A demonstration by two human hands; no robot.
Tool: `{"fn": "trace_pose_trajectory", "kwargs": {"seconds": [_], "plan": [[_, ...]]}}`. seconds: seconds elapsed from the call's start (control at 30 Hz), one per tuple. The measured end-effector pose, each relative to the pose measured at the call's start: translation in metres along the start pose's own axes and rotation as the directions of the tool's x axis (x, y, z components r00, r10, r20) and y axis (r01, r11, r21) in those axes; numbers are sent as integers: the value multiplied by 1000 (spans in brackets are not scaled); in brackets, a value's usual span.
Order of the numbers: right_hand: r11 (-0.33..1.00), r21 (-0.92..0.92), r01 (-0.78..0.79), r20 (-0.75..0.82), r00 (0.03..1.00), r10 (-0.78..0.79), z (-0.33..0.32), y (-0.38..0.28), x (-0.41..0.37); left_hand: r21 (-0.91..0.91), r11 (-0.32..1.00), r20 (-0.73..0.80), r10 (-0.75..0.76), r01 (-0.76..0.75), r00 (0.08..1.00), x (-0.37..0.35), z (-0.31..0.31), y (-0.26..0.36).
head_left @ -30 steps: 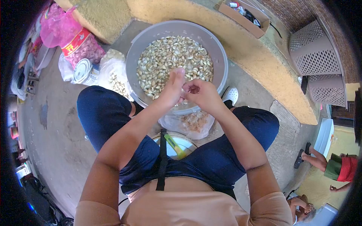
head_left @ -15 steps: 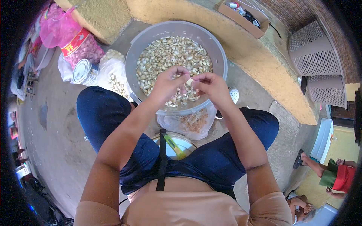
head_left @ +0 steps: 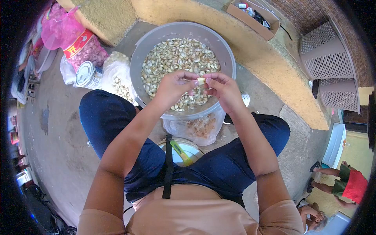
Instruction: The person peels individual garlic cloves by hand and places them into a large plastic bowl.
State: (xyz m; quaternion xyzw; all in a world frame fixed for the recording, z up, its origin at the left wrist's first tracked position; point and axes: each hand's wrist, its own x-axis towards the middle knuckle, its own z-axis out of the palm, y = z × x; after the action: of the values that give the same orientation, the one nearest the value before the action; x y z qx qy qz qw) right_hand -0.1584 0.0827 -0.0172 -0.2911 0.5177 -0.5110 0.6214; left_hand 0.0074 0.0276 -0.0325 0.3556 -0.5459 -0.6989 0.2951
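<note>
Nearest, between the thighs, a green cutter-like tool (head_left: 180, 152) lies on a pale round lid (head_left: 196, 147), close to a dangling black strap (head_left: 168, 176); whether its blade is out cannot be told. A shift of the legs could jog the tool loose or catch the strap on it.

Just beyond, a plastic bag with brownish scraps (head_left: 207, 131) sits against the near side of the basin. Its mouth is hard to make out, so light scraps dropped there could miss it and land on the floor.

Above the basin's near part, the left hand (head_left: 176, 89) and right hand (head_left: 225, 90) meet, thumbs and fingertips pinching one pale clove (head_left: 201, 81) between them. The piece is small and probably slick; too hard a squeeze could shoot it out, or a nail could bruise it.

Under it, the grey basin (head_left: 137, 43) holds many similar cloves (head_left: 180, 55). A slipped piece would likely fall among them and be hard to pick out again. Farther left, an open bag of pale pieces (head_left: 122, 88) leans near the rim, where a knock could spill it.
</note>
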Motion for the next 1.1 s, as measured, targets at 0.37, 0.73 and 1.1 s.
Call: {"fn": "trace_pose_trajectory", "kwargs": {"seconds": [0.37, 0.73, 1.1], "plan": [[995, 81, -66, 34, 997, 63, 0, 10, 3, 72, 997, 9, 31, -32, 999, -2, 5, 5], [125, -904, 410, 422, 803, 421, 38, 112, -47, -107, 990, -131, -102, 88, 986, 3, -17, 35], [530, -839, 122, 354, 862, 363, 31, 126, -15, -528, 842, 19, -116, 108, 993, -4, -24, 45]]}}
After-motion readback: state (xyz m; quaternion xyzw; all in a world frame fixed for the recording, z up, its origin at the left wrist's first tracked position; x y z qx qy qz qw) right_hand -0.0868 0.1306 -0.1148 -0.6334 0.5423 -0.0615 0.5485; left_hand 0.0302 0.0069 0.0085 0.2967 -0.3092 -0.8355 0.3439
